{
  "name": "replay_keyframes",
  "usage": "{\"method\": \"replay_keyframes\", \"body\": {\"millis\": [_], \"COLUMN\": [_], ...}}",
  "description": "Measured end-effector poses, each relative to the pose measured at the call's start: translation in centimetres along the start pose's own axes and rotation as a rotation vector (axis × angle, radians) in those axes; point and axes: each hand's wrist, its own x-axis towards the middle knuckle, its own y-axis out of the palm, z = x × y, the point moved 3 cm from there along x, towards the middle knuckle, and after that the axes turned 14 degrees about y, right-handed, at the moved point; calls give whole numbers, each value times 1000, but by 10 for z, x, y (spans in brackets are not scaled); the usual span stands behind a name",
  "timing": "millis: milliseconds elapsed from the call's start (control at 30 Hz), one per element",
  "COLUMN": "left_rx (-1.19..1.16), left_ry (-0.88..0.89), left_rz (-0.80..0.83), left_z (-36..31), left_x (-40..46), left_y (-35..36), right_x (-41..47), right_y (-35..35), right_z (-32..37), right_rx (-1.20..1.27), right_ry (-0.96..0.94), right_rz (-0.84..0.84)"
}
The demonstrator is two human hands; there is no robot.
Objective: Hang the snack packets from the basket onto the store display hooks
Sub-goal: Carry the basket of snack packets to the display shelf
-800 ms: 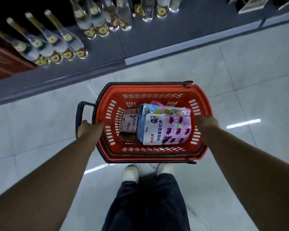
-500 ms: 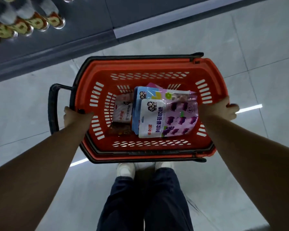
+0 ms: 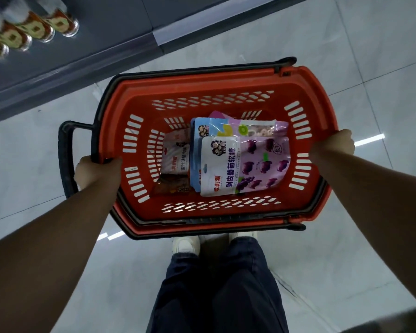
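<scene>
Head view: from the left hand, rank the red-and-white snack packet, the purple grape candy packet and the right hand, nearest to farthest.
1. Red-and-white snack packet: on the basket's left side, closest to the left hand.
2. Purple grape candy packet: mid-basket, on top of the pile.
3. Right hand: on the opposite rim of the red plastic basket.

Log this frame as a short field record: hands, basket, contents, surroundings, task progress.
left hand: grips the basket's left rim
right hand: grips the right rim
basket: red plastic basket, black handles, held above the floor in front of the person
contents: purple grape gummy packet on top, blue and pink packet under it, red and white packet at left
surroundings: tiled floor, bottles on a grey shelf at upper left
hooks: none in view
progress: no packet taken out yet
</scene>
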Motion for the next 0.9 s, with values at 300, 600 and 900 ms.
{"method": "replay_keyframes", "body": {"millis": [300, 600, 900], "left_rx": [82, 129, 79], "left_ry": [74, 290, 608], "left_rz": [52, 134, 134], "left_z": [-42, -156, -316], "left_x": [-19, -58, -143], "left_y": [-43, -126, -238], "right_x": [-24, -71, -144], "right_y": [-43, -185, -381], "right_z": [-39, -45, -87], "right_rx": [30, 25, 161], "right_ry": [76, 20, -22], "right_rz": [14, 13, -101]}}
